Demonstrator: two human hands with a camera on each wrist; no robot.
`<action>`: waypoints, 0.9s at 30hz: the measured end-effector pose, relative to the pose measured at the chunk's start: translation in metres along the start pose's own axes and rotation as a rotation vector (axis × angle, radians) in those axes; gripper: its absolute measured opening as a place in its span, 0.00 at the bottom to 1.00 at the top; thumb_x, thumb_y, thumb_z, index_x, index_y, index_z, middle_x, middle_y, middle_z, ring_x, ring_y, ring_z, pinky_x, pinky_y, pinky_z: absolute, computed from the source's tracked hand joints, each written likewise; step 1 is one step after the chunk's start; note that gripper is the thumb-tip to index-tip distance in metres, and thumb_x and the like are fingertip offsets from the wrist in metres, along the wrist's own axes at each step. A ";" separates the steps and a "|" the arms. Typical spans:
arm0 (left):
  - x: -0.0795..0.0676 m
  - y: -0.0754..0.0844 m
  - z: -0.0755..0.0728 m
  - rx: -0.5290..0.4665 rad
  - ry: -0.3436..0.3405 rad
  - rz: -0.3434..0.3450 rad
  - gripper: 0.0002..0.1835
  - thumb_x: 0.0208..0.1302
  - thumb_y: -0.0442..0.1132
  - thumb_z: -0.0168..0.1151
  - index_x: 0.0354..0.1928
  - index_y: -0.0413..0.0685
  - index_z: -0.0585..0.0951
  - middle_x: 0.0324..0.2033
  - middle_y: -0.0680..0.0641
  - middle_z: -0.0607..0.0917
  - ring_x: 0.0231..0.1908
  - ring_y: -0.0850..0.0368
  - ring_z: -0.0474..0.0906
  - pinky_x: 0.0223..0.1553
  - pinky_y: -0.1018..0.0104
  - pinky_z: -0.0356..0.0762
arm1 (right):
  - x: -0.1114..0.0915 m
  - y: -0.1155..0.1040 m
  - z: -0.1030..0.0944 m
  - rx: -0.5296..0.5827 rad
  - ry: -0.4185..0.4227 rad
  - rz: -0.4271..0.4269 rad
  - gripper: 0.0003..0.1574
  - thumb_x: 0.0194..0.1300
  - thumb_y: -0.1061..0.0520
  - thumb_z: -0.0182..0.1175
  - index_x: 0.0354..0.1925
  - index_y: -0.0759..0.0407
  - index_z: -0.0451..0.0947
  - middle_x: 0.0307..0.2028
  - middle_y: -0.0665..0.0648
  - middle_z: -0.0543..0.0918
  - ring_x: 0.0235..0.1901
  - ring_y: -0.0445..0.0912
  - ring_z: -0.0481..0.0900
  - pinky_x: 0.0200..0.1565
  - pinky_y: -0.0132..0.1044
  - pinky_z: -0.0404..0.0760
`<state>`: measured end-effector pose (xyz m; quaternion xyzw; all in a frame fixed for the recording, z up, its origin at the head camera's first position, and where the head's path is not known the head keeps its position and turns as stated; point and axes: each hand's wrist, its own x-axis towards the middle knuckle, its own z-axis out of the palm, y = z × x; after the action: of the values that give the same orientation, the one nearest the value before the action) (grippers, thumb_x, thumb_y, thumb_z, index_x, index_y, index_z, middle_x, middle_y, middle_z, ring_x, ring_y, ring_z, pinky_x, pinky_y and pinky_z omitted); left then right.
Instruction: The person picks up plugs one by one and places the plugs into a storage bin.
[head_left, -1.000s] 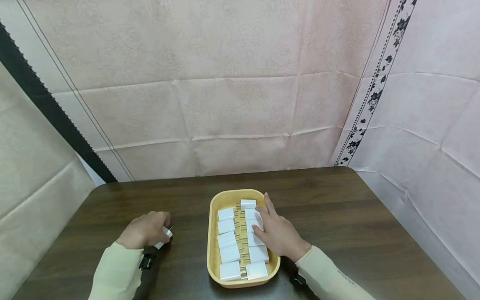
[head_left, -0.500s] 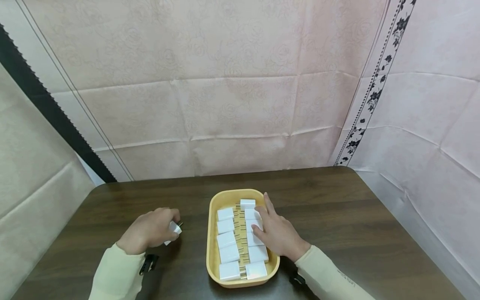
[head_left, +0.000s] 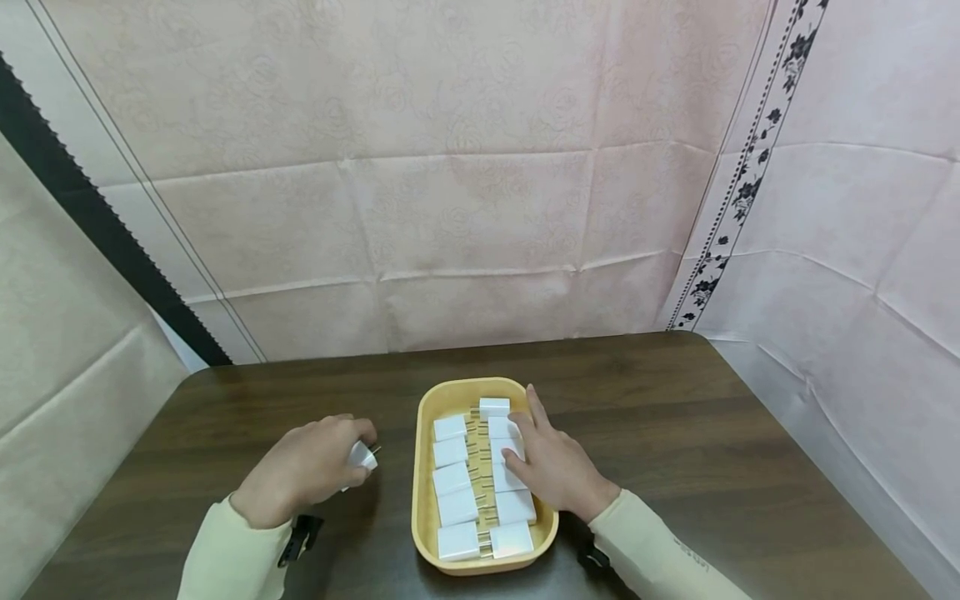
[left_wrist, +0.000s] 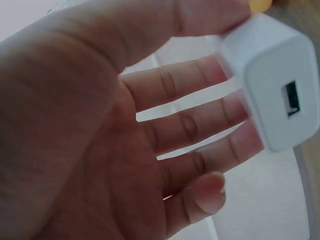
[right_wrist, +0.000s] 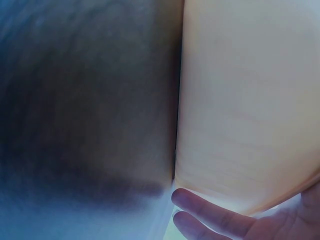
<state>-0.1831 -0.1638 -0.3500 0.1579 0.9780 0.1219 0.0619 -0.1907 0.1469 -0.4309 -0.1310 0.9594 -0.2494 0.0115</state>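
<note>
My left hand (head_left: pixel 303 467) pinches a white USB charger plug (left_wrist: pixel 280 95) between thumb and fingers, above the table left of the tray. Its USB port faces the camera in the left wrist view, and thin metal pins stick out in the head view. A yellow tray (head_left: pixel 420 467) holds two columns of similar white charger plugs (head_left: pixel 457 507), pins pointing inward to the middle. My right hand (head_left: pixel 562 471) lies over the tray's right rim, fingers spread loosely, thumb and fingertips at the right column. The right hand partly covers some of those plugs.
The tray stands on a dark brown wooden table (head_left: pixel 660 433). Pale patterned cloth (head_left: pixel 480 208) hangs behind the table and along both sides. A black wrist strap (head_left: pixel 300 540) is on the left wrist.
My left hand has moved rightward toward the tray with the charger plug in its fingers. The right hand and the tray have stayed practically in place.
</note>
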 end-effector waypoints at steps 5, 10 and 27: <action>-0.005 0.007 -0.002 0.043 0.059 0.067 0.17 0.52 0.38 0.73 0.46 0.52 0.84 0.37 0.53 0.85 0.34 0.59 0.77 0.35 0.57 0.78 | -0.001 0.000 0.000 -0.003 0.004 -0.006 0.36 0.74 0.45 0.57 0.72 0.58 0.65 0.82 0.63 0.37 0.21 0.40 0.73 0.23 0.33 0.72; -0.007 0.014 -0.004 0.057 0.092 0.114 0.20 0.53 0.38 0.74 0.50 0.50 0.84 0.38 0.53 0.86 0.33 0.61 0.77 0.36 0.60 0.78 | -0.001 0.000 0.000 -0.001 0.006 -0.006 0.36 0.74 0.45 0.57 0.72 0.58 0.65 0.82 0.63 0.37 0.22 0.41 0.74 0.23 0.33 0.72; -0.021 0.036 -0.007 0.148 0.216 0.234 0.24 0.54 0.42 0.76 0.54 0.52 0.82 0.35 0.54 0.84 0.33 0.62 0.75 0.34 0.63 0.76 | 0.000 0.000 0.000 -0.008 0.006 -0.005 0.36 0.74 0.44 0.57 0.72 0.58 0.65 0.82 0.63 0.37 0.25 0.41 0.75 0.24 0.32 0.73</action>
<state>-0.1542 -0.1385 -0.3323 0.2605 0.9602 0.0724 -0.0699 -0.1904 0.1467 -0.4311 -0.1328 0.9601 -0.2461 0.0077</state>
